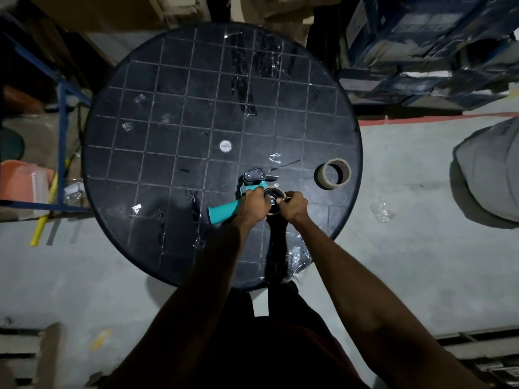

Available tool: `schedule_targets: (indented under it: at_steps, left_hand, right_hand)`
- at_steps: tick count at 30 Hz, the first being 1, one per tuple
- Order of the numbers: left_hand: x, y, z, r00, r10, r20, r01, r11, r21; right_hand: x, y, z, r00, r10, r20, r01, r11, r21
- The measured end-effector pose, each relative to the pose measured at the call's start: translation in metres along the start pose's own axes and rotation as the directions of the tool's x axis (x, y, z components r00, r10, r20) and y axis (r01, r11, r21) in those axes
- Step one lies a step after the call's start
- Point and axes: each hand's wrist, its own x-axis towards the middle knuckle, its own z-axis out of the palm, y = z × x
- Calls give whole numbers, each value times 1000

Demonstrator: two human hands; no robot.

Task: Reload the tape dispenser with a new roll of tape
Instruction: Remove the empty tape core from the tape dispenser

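1. Head view: a round black tabletop (157,113) with a grid of pale lines fills the middle of the scene, seen from above, with strips and scraps of clear tape stuck across it.
2. The tape dispenser (247,192) lies on the near right part of the tabletop, its teal handle (222,213) pointing toward the lower left and its black head end pointing away from the person.
3. The left hand (254,204) is closed around the dispenser where the handle meets the body, fingers wrapped over it.
4. The right hand (295,206) is curled in at the dispenser's round hub (273,199), fingertips pinching at the rim of the wheel; a thin pale ring shows around that hub, and it is too small to tell whether it is a spent core or tape.
5. The two hands sit close together, almost touching over the hub.
6. A roll of tape (332,174) with a brown core stands on its edge near the right rim of the tabletop, apart from the dispenser and from both hands.
7. A small silver disc (225,146) marks the centre of the tabletop, beyond the dispenser.
8. Crumpled clear tape (297,255) clings to the near edge of the tabletop between the forearms.
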Motion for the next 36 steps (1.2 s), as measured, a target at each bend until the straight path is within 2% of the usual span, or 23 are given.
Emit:
schedule_targets:
  at_steps: [3, 15, 18, 23, 32, 36]
  left_hand:
    - [16, -15, 12, 999, -33, -8, 32, 992, -119]
    - [41, -41, 44, 989, -78, -125, 60, 988, -142]
    - [14, -16, 20, 985, -111, -130, 93, 986, -135]
    - [-5, -1, 11, 972, -162, -168, 139, 981, -138]
    - [-15, 4, 15, 946, -225, -235, 155, 947, -282]
    - [-21, 6, 16, 944, -247, -221, 177, 939, -294]
  right_hand:
    - [2, -6, 0, 998, 63, -25, -62, 997, 48]
    - [10, -14, 2, 997, 72, -15, -71, 997, 23]
    - [12, -15, 2, 997, 82, -4, -82, 997, 3]
    - [8, -23, -2, 999, 50, -11, -50, 999, -16]
    - [0, -28, -9, 999, -27, -36, 25, 999, -46]
    - [-4, -26, -5, 995, -73, -66, 74, 997, 12]
